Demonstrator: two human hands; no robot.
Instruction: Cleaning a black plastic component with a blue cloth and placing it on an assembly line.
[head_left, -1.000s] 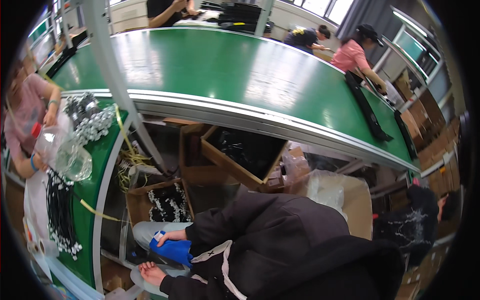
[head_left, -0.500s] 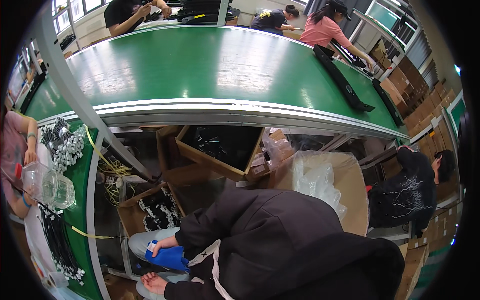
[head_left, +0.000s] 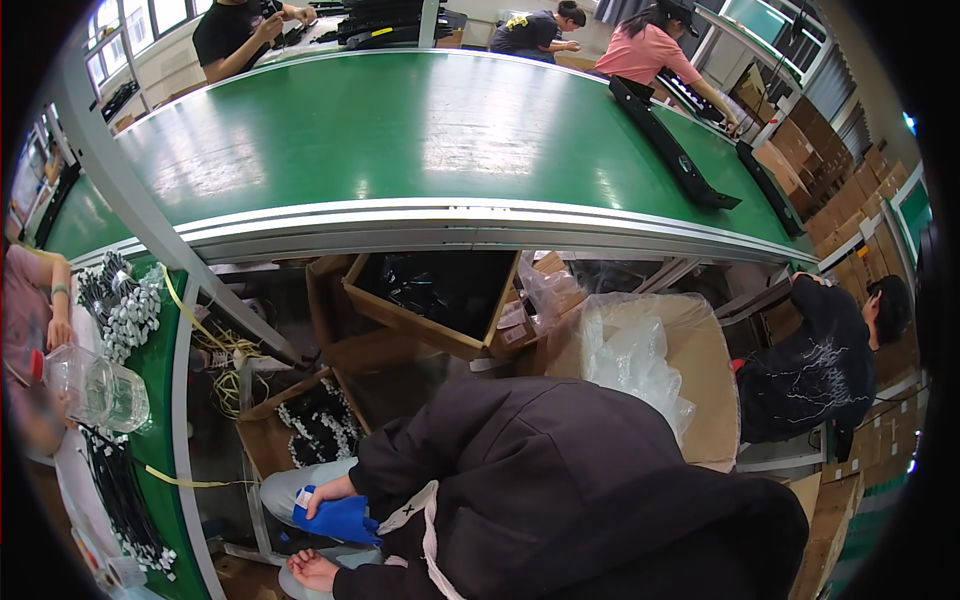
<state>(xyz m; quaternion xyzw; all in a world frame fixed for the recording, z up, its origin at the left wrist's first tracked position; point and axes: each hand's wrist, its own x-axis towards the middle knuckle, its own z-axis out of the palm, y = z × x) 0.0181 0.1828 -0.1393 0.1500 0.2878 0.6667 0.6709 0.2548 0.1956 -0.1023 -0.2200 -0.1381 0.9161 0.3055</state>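
My right hand (head_left: pixel 327 492) is closed on a blue cloth (head_left: pixel 340 516) with a small white tag, resting on my light-blue jeans. The cloth hangs in folds below the fingers. My left hand (head_left: pixel 315 571) lies palm up on the other leg, nearer the lower edge, fingers loosely curled and nothing visible in it. Both arms are in the sleeves of my dark hoodie (head_left: pixel 560 440), whose pale drawstring (head_left: pixel 428 510) hangs beside the cloth.
A carton (head_left: pixel 262 440) of white-ended cables stands near my knees. Beyond are a green conveyor (head_left: pixel 350 130) bearing long black parts and a bubble-wrap box (head_left: pixel 715 375). At left, a co-worker sits by a bench with cable bundles (head_left: pixel 125 310) and a clear jug (head_left: pixel 105 390). Another bends at right.
The view has shifted slightly, moving the conveyor and its black parts a little left. The left co-worker's arm has moved and one hand is blurred. My hands keep their pose.
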